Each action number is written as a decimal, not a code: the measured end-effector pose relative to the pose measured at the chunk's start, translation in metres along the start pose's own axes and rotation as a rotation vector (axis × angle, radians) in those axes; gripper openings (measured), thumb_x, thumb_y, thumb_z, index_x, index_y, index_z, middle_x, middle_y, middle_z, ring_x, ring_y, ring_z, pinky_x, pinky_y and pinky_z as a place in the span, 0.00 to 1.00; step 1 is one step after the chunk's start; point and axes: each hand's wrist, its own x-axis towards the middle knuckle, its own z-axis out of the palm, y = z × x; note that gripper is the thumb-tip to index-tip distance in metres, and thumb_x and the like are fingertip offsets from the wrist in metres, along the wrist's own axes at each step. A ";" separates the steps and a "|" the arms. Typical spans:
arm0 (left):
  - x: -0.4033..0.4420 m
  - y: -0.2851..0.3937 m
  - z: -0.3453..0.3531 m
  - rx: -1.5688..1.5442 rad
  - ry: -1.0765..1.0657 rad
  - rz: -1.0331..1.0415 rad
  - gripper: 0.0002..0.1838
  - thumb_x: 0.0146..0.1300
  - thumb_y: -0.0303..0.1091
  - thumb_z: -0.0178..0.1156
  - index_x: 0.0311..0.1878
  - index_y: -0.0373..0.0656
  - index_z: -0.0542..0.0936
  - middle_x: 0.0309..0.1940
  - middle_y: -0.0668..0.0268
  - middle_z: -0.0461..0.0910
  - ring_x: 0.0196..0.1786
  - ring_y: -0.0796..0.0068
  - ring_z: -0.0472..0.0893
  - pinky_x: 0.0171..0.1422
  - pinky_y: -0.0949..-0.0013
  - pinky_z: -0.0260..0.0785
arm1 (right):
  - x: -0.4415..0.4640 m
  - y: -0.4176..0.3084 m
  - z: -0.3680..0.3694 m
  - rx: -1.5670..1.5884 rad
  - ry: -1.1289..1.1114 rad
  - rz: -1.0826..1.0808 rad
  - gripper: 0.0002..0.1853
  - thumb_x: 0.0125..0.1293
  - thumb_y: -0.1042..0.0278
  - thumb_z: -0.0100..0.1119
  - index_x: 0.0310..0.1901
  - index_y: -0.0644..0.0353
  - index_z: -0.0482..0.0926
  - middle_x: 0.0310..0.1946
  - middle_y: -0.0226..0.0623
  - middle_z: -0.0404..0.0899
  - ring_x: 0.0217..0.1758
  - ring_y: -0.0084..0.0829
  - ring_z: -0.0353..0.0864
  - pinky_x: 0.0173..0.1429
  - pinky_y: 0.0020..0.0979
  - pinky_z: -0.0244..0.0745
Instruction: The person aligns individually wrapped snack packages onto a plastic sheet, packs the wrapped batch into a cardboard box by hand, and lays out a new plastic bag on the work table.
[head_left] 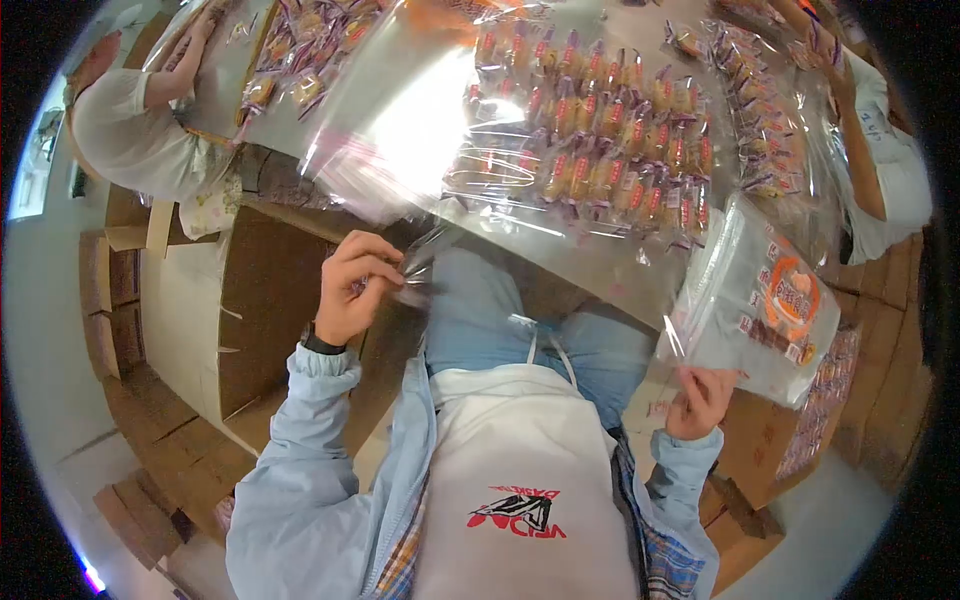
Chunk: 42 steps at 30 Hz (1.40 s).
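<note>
My left hand [355, 285] is closed, fingers pinching a crumpled edge of clear plastic film [425, 255] beside the table edge. My right hand [700, 402] is closed on the near edge of a clear plastic bag [765, 310] with an orange round print. This bag hangs over the right corner of the table [500, 240]. In front of me, rows of small wrapped snacks [600, 120] with purple and red wrappers lie on the table, partly under shiny film. Left of them is a stack of clear plastic bags [370, 150] with strong glare.
Another person in a white top [150, 130] works at the far left near more wrapped snacks [310, 55]. A second person [880, 150] stands at the right. Open cardboard boxes [270, 300] stand left of me, and more cartons [745, 515] are at the right.
</note>
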 end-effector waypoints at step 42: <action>-0.054 0.010 0.061 -0.919 0.167 -0.848 0.23 0.81 0.35 0.52 0.75 0.41 0.67 0.50 0.50 0.87 0.37 0.69 0.88 0.43 0.65 0.85 | 0.155 -0.078 0.111 0.438 -0.559 -0.525 0.28 0.50 0.79 0.61 0.57 0.55 0.84 0.64 0.42 0.81 0.68 0.45 0.79 0.66 0.48 0.77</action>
